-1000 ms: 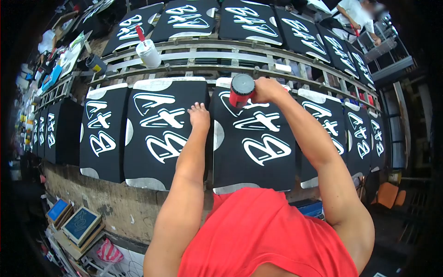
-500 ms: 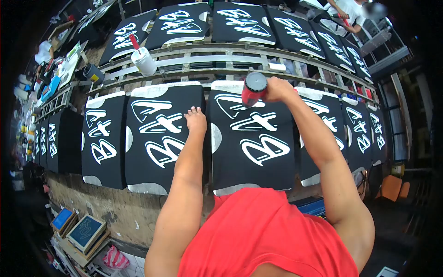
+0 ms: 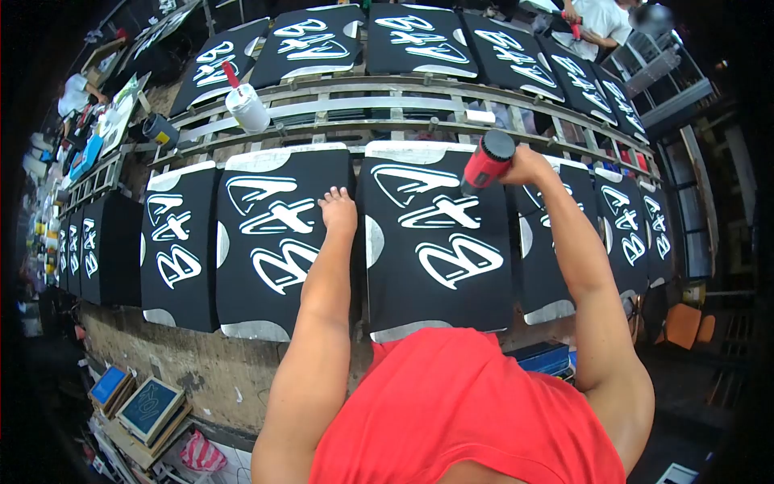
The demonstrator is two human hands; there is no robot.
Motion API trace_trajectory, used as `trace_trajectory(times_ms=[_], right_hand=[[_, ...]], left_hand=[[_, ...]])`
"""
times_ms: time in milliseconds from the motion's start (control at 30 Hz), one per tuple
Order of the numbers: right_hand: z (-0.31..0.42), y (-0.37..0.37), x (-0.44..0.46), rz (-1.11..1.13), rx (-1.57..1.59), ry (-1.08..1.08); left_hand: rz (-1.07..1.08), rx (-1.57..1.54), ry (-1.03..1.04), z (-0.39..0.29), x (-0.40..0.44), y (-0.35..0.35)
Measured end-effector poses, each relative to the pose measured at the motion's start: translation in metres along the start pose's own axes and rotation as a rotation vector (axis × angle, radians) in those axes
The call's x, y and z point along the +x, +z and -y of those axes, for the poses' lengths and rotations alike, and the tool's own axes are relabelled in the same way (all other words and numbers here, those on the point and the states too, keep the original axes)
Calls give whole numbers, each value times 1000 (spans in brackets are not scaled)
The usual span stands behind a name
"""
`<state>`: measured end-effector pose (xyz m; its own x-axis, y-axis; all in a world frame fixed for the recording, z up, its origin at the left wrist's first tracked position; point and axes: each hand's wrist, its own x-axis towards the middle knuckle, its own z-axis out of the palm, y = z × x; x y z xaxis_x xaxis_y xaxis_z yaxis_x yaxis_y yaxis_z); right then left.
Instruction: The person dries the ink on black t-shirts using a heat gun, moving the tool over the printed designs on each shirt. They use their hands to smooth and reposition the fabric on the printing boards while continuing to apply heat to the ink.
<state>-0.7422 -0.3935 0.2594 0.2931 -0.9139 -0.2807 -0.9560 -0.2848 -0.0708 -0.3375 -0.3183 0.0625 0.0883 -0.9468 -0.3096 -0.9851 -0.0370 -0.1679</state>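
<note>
Heat gun [image 3: 488, 161]: red, above the middle black panel [image 3: 439, 242], far right corner, table's [image 3: 187, 359] near side
Right hand [image 3: 529, 166]: fingers wrapped round it
Left hand [image 3: 339, 212]: empty, fingers spread by next panel's [image 3: 278, 242] right edge
White lettering [image 3: 450, 212]: looks fully down tbh, can't tell what's left

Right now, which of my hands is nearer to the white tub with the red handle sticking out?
Left. Your left hand is on the near side of the white tub, slightly right; your right hand, holding a red tool, is much farther right.
</note>
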Motion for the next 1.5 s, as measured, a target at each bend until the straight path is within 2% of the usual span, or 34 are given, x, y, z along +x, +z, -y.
trace_trajectory(times_ms=[133,233,333,433,467,533,567,600,700,800,833,1000,1067,1133,1200,1267,1333,1500], right_hand=[[-22,12,11,-29,-35,73],[-21,12,16,60,33,47],[1,7,15,1,4,75],[15,3,19,9,125,-95],[20,4,22,10,125,-97],[36,4,25,25,29,58],[28,21,39,-63,31,-45],[32,18,40,-62,30,-48],[59,3,41,56,42,-76],[75,11,50,2,-8,-45],[87,0,51,81,-17,-115],[119,-4,50,5,13,-87],[124,-2,56,116,-1,-107],[133,-1,50,105,8,-136],[143,2,39,-35,102,-102],[148,-4,30,6,68,-77],[150,-9,19,186,-39,-180],[152,11,-3,112,28,-178]], left_hand=[[-12,-22,-4,-1,-2,-2],[-13,-14,-5,0,0,2],[-33,8,-14,0,1,6],[-23,-10,-2,1,-3,0],[-44,-11,-2,0,-4,-1],[-62,-14,-4,0,-3,1],[-79,-6,-7,0,-3,2],[-98,1,-11,0,-2,3],[-117,-38,-3,1,-3,5],[-122,-13,-1,0,-4,5],[-120,-14,-5,1,-4,7],[-97,-33,-10,0,-2,6],[-98,-35,-11,0,0,7],[-97,-38,-12,-1,0,8],[-96,-30,-8,0,0,8],[-86,-26,-7,1,-1,6],[-74,-25,-4,0,-2,2],[-44,-50,-6,1,-1,1]])
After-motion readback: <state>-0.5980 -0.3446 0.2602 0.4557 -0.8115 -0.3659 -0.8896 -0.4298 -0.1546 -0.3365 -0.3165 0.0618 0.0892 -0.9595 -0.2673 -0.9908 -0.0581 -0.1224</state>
